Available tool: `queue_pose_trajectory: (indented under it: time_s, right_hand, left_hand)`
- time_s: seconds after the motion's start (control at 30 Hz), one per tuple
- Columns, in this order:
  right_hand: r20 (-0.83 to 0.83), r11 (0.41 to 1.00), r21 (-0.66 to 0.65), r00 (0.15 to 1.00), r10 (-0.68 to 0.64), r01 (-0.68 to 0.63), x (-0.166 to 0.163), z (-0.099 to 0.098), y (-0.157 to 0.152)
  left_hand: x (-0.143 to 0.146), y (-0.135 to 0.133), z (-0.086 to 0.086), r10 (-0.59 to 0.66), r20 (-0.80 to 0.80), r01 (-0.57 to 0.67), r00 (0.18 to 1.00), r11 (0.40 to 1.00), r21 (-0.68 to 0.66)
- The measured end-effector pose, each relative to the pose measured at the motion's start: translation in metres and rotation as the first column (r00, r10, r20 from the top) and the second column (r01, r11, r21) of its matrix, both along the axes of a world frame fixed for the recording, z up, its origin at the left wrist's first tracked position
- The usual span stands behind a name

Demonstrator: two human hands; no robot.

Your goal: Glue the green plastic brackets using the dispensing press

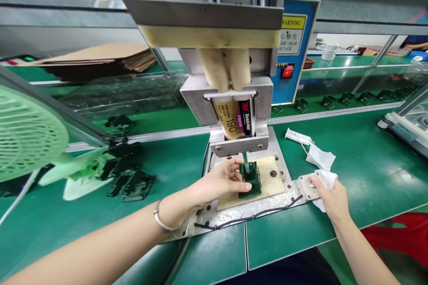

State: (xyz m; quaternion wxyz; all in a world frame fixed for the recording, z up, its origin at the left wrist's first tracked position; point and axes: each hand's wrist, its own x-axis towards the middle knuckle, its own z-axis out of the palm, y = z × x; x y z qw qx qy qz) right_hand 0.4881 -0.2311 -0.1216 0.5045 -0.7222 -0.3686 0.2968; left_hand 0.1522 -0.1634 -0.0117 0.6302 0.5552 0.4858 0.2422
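Observation:
My left hand point(230, 179) grips a dark green plastic part point(250, 185) between thumb and fingers, low over the pale pad point(271, 182) of the machine's base plate. Directly above, the thin mixing nozzle point(246, 162) points down into the part; whether its tip touches is unclear. It comes from a two-barrel Scotch-Weld adhesive cartridge point(236, 118) clamped in the metal dispenser. My right hand point(331, 198) is closed around a crumpled white tissue point(327, 178) at the small metal switch block point(306, 188), its thumb beside or on the round button.
Several dark green parts point(130, 178) lie left, near a light green fan point(30, 133). Right of the dispenser are a white tube point(297, 136), another tissue point(321, 157) and a scale point(406, 129). A black cable point(249, 218) crosses the base plate. More parts point(347, 98) line the back.

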Motion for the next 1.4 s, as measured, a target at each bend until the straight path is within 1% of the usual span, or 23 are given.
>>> queue_pose_trajectory:
  time_s: [0.1,0.2,0.33,0.43,0.53,0.57,0.6,0.63,0.67,0.73,0.77,0.8,0.83,0.87,0.9,0.93,1.03,1.13,1.2,1.23,1.27,1.4]
  right_hand:
    - [0.003,1.0,0.029,1.0,-0.004,0.004,-0.001,0.0,0.001]
    - [0.007,0.999,0.033,1.0,-0.015,0.015,-0.003,0.002,0.001]
    - [-0.008,0.998,0.043,0.999,-0.043,0.044,-0.007,0.009,0.0]
    - [0.002,0.997,0.052,0.998,-0.06,0.06,-0.008,0.013,-0.001]
    - [0.025,0.997,0.052,0.997,-0.067,0.065,-0.007,0.014,-0.002]
    - [0.03,0.996,0.051,0.997,-0.071,0.069,-0.007,0.014,-0.002]
    - [0.03,0.996,0.048,0.997,-0.074,0.072,-0.007,0.015,-0.003]
    - [0.028,0.996,0.043,0.997,-0.076,0.075,-0.008,0.016,-0.004]
    - [0.028,0.996,0.037,0.996,-0.079,0.078,-0.008,0.017,-0.004]
    - [0.037,0.996,0.029,0.996,-0.085,0.084,-0.01,0.019,-0.005]
    - [0.04,0.996,0.022,0.996,-0.085,0.084,-0.01,0.021,-0.005]
    - [0.04,0.997,0.011,0.996,-0.08,0.08,-0.01,0.022,-0.006]
    - [0.034,0.997,-0.005,0.997,-0.073,0.073,-0.009,0.023,-0.006]
    - [0.022,0.998,-0.022,0.998,-0.064,0.065,-0.009,0.024,-0.006]
    - [0.008,0.998,-0.036,0.998,-0.058,0.058,-0.008,0.024,-0.006]
    - [0.001,0.998,-0.042,0.998,-0.055,0.055,-0.007,0.025,-0.006]
    - [0.029,0.996,-0.005,0.996,-0.086,0.086,-0.005,0.024,-0.006]
    - [0.087,0.993,0.049,0.99,-0.11,0.106,-0.003,0.022,-0.007]
    - [0.122,0.992,0.073,0.986,-0.116,0.107,-0.001,0.02,-0.007]
    - [0.131,0.991,0.081,0.984,-0.119,0.109,0.0,0.019,-0.007]
    - [0.132,0.99,0.087,0.984,-0.12,0.109,0.001,0.018,-0.007]
    - [0.107,0.988,0.113,0.987,-0.118,0.106,0.001,0.016,-0.007]
  left_hand:
    - [0.001,0.001,-0.015,0.007,-0.023,-0.004,1.0,0.988,0.152]
    - [-0.001,-0.004,-0.025,0.004,-0.053,0.008,0.999,0.975,0.22]
    - [-0.005,-0.01,-0.033,-0.021,-0.145,0.071,0.989,0.935,0.348]
    - [-0.004,-0.01,-0.031,-0.005,-0.272,0.118,0.962,0.909,0.4]
    - [-0.007,-0.012,-0.019,0.04,-0.436,0.185,0.899,0.869,0.46]
    - [-0.012,-0.014,-0.014,0.072,-0.472,0.188,0.879,0.857,0.479]
    - [-0.019,-0.018,-0.009,0.123,-0.485,0.16,0.866,0.851,0.5]
    - [-0.028,-0.024,-0.005,0.199,-0.476,0.094,0.857,0.847,0.524]
    - [-0.039,-0.031,-0.002,0.293,-0.456,-0.005,0.84,0.845,0.535]
    - [-0.066,-0.048,-0.001,0.49,-0.404,-0.267,0.772,0.828,0.493]
    - [-0.079,-0.058,-0.003,0.544,-0.411,-0.384,0.732,0.827,0.41]
    - [-0.091,-0.067,-0.007,0.57,-0.406,-0.483,0.714,0.821,0.304]
    - [-0.1,-0.075,-0.013,0.592,-0.389,-0.562,0.706,0.803,0.2]
    - [-0.106,-0.083,-0.019,0.612,-0.359,-0.623,0.705,0.776,0.099]
    - [-0.108,-0.09,-0.026,0.651,-0.307,-0.677,0.695,0.735,0.025]
    - [-0.107,-0.096,-0.031,0.696,-0.25,-0.723,0.673,0.691,-0.021]
    - [-0.088,-0.103,-0.041,0.812,-0.09,-0.816,0.577,0.572,-0.081]
    - [-0.069,-0.101,-0.042,0.875,0.037,-0.872,0.482,0.484,-0.08]
    - [-0.063,-0.1,-0.041,0.9,0.093,-0.9,0.426,0.432,-0.061]
    - [-0.062,-0.1,-0.041,0.904,0.105,-0.905,0.415,0.422,-0.054]
    - [-0.061,-0.101,-0.041,0.903,0.111,-0.904,0.416,0.423,-0.053]
    - [-0.063,-0.104,-0.043,0.893,0.122,-0.896,0.433,0.441,-0.054]
